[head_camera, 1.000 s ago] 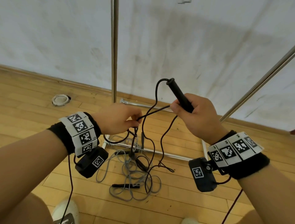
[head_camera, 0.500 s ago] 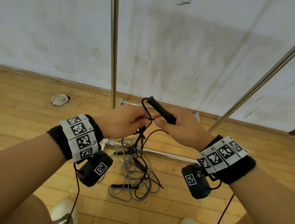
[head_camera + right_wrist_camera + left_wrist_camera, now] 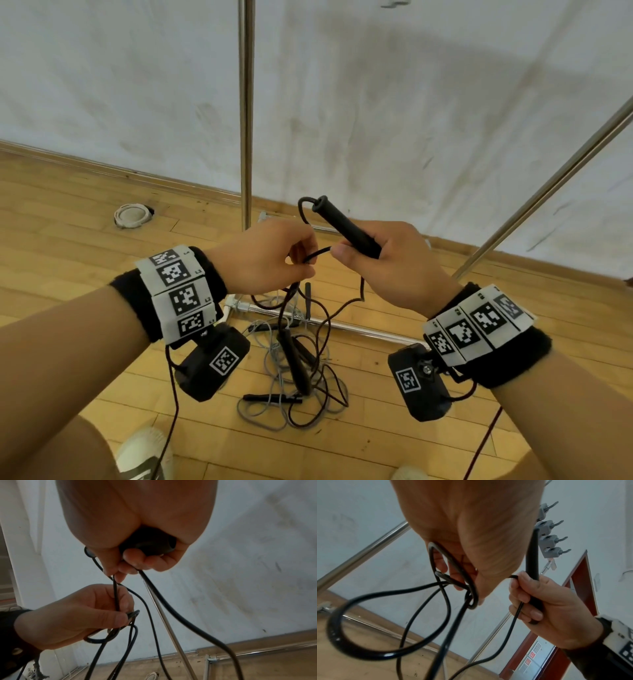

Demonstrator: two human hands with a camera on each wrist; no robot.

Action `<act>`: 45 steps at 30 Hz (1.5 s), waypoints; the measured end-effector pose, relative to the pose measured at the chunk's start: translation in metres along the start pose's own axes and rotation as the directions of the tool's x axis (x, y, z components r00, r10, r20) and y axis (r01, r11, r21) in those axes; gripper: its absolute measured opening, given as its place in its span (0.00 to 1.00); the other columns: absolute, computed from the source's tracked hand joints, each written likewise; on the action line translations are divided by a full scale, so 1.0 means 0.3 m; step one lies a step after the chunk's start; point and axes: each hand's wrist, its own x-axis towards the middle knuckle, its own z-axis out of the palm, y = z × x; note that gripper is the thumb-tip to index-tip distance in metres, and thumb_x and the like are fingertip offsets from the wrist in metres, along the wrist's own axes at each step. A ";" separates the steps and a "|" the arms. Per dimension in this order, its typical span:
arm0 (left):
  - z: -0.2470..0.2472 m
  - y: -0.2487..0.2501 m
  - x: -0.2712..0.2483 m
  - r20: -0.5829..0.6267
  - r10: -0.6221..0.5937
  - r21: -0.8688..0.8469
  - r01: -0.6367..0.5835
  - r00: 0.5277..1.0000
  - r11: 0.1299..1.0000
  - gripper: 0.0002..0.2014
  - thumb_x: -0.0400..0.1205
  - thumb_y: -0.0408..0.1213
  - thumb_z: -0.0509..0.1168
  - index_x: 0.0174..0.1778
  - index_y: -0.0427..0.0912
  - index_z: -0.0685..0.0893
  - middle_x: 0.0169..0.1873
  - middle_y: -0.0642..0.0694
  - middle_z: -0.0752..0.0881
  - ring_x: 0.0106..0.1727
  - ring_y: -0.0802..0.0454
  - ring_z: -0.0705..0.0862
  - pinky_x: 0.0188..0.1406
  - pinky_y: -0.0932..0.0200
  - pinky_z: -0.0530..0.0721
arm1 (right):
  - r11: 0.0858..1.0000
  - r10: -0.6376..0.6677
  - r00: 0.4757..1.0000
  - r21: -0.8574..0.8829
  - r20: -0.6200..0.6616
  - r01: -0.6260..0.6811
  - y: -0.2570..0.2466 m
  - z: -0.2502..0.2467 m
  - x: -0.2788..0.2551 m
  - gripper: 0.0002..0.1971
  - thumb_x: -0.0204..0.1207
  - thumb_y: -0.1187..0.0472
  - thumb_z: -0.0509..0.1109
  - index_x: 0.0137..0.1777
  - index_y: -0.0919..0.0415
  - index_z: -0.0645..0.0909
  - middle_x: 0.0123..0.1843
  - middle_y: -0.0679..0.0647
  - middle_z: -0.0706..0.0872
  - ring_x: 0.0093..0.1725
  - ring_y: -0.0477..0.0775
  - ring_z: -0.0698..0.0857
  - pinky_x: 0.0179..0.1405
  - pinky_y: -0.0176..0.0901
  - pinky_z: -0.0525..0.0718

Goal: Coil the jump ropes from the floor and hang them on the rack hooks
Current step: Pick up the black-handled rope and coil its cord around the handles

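Observation:
My right hand (image 3: 383, 260) grips the black handle (image 3: 346, 226) of a black jump rope, handle pointing up and left, with a strand of cord also caught under its fingers (image 3: 522, 596). My left hand (image 3: 274, 257) pinches gathered loops of the same black cord (image 3: 453, 574) close beside the right hand. The rest of the cord (image 3: 322, 325) hangs to the floor, where its other black handle (image 3: 296, 359) lies in a tangle with a grey jump rope (image 3: 274, 407). Grey rack hooks (image 3: 551, 539) show in the left wrist view, above the hands.
A chrome rack stands ahead: upright pole (image 3: 246, 113), slanted pole (image 3: 548, 192) at right, base bar (image 3: 342, 325) on the wooden floor under the ropes. A white round floor fitting (image 3: 132, 215) lies at left. My shoes (image 3: 144, 455) are at the bottom edge.
My hands have come together; the right hand with the handle dropped and moved left, then rose slightly. The left hand has gathered more cord loops, and less rope lies spread on the floor.

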 end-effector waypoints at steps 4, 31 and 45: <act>-0.008 -0.018 0.003 0.008 -0.005 0.021 0.005 1.000 1.000 0.02 0.78 0.46 0.73 0.44 0.57 0.86 0.42 0.60 0.82 0.46 0.68 0.80 0.38 0.75 0.73 | 0.999 0.002 0.999 -0.036 -0.037 -0.003 0.007 -0.022 -0.003 0.12 0.78 0.52 0.73 0.36 0.57 0.83 0.24 0.44 0.74 0.25 0.42 0.73 0.27 0.29 0.71; -0.003 0.014 -0.020 0.129 -0.045 0.040 0.041 0.991 0.998 0.13 0.88 0.49 0.54 0.51 0.56 0.84 0.33 0.55 0.86 0.38 0.65 0.84 0.36 0.64 0.82 | 0.990 0.116 0.992 0.081 0.040 -0.119 0.041 0.000 -0.023 0.04 0.78 0.49 0.73 0.50 0.43 0.87 0.26 0.41 0.81 0.24 0.41 0.78 0.29 0.46 0.81; -0.070 -0.056 -0.043 0.009 -0.028 0.173 0.026 1.000 0.985 0.17 0.82 0.40 0.68 0.66 0.57 0.82 0.52 0.65 0.79 0.54 0.63 0.77 0.46 0.73 0.70 | 0.988 0.135 0.978 -0.049 -0.161 -0.145 0.073 -0.112 0.013 0.17 0.78 0.50 0.73 0.35 0.62 0.81 0.25 0.50 0.76 0.22 0.43 0.71 0.28 0.39 0.72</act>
